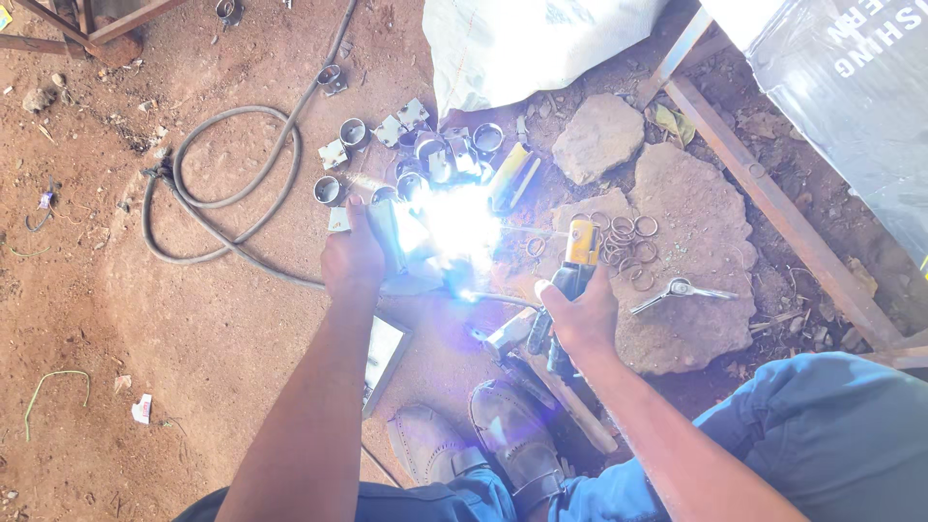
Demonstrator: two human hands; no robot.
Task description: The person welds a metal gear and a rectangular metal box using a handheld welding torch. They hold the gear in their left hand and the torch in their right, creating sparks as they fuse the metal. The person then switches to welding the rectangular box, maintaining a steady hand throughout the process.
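Note:
My right hand [580,314] grips a yellow and black welding electrode holder [577,253], whose thin rod [503,300] runs left to a bright blue-white arc [454,227]. My left hand [353,256] holds a flat metal piece [391,232] upright next to the glare. The glare hides the workpiece under the arc. Several short metal tube rings and small square plates [416,145] lie on the dirt just beyond the arc.
A grey welding cable [208,203] loops on the red dirt at left. Flat stones [677,261] at right carry several wire rings [623,242] and a metal tool [681,288]. A white sack [522,43], a rusty angle bar [773,213] and my shoes [483,449] surround the spot.

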